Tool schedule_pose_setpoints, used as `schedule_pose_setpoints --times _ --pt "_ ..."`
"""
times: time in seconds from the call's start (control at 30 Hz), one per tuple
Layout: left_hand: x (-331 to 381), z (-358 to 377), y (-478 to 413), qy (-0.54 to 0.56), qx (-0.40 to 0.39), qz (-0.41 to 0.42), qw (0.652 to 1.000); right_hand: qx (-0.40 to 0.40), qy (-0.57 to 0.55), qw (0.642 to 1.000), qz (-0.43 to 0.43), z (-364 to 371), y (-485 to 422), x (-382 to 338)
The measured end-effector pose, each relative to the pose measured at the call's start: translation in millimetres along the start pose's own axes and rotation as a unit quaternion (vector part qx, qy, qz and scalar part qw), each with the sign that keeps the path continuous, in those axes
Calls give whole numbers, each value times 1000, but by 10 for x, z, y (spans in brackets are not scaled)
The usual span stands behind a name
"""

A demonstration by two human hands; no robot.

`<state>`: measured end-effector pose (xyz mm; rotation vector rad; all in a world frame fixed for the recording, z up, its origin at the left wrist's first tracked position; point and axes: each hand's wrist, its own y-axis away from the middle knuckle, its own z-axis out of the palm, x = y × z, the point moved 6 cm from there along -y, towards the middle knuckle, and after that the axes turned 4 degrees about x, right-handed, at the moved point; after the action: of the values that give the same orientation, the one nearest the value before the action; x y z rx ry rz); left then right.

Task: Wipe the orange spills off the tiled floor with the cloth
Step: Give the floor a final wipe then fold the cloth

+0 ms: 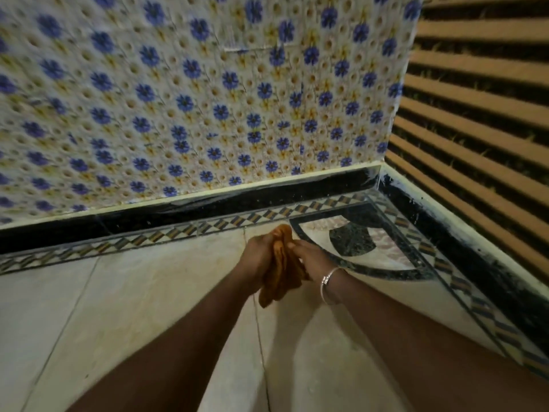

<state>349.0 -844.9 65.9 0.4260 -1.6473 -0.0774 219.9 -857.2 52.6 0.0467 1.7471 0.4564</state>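
Observation:
An orange-brown cloth [280,263] is bunched up between both hands, held above the pale tiled floor [133,307] near the room's corner. My left hand [258,254] grips it from the left and my right hand [309,257], with a silver bracelet at the wrist, grips it from the right. The cloth's lower end hangs down below the hands. The view is blurred, and I can make out no distinct orange spill on the tiles.
A black skirting band [178,209] and a checkered border strip [148,237] run along the wall of blue-flowered tiles [193,99]. A black and white corner inlay [353,239] lies just right of the hands. A striped slatted wall [481,114] closes the right side.

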Motion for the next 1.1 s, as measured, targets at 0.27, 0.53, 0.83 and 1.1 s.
schedule_pose_setpoints --times 0.27,0.53,0.83,1.1 --pt "1761 -691 211 -1 -1 35 999 -52 62 972 -223 130 433 -1434" --pt "2811 -964 558 19 -34 94 995 57 178 921 -341 225 613 -2657" --pt "2509 -1120 383 57 -39 85 994 101 260 884 -374 177 636 -2754" --pt "2101 -988 224 47 -31 12 998 -32 333 879 -340 387 627 -2374"
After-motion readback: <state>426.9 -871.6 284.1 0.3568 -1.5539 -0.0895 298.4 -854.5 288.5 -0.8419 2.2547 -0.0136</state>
